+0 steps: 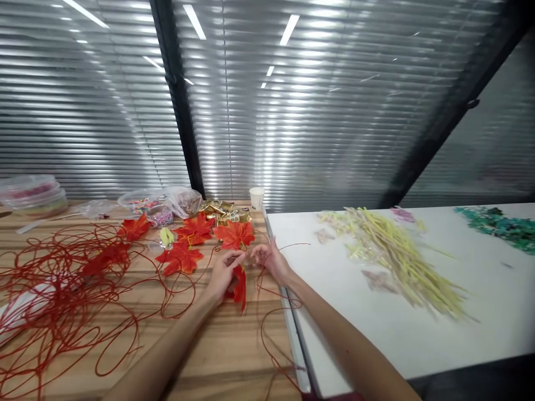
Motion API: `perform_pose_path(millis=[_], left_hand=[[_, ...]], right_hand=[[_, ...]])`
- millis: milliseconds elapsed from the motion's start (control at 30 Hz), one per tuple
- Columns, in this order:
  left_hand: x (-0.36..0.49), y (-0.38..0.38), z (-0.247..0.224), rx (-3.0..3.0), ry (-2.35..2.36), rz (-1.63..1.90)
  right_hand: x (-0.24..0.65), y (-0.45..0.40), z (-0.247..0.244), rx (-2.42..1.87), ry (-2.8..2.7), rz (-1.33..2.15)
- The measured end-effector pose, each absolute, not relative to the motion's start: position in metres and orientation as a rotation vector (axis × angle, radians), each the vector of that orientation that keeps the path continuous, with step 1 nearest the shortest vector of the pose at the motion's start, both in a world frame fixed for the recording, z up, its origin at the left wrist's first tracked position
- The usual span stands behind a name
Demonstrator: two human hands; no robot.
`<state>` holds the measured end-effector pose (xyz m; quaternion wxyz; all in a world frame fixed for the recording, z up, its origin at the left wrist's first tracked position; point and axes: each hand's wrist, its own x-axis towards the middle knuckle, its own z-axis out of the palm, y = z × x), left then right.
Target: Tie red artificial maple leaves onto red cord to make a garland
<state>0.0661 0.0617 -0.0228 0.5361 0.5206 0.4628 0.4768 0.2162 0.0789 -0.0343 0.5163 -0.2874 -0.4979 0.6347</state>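
My left hand [223,274] is closed, pinching a red artificial maple leaf [239,288] that hangs below its fingers. Just to its right, the curled fingers of my right hand [271,262] are closed on a thin red cord [264,328]. One end of this cord sticks out to the right over the white table, and loops hang down below the hand. Another red maple leaf [234,235] lies right beyond both hands. More leaves, among them one maple leaf [180,258], rest to the left. A big tangle of red cord [62,289] spreads over the wooden table [217,356].
Gold packets [225,210], a paper cup [257,197], a plastic bag [184,201] and plastic tubs [33,195] stand along the back. On the white table [351,345] lie yellow strips [401,256] and green pieces [505,225]. A metal edge separates the tables.
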Motion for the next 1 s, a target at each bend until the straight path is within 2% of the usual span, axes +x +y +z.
perform_pose_path(millis=[300,733,1000], left_hand=[[0.084,0.034,-0.012,1.713,0.935,0.873],[0.079,0.030,-0.005,1.273,0.862,0.657],[0.081,0.027,-0.003,1.332,0.797,0.706]], right_hand=[[0.213,0.076,-0.041,-0.741,-1.138,1.507],[0.210,0.076,-0.044,-0.807,-1.002,1.430],[0.210,0.074,-0.044,-0.875,-0.982,1.332]])
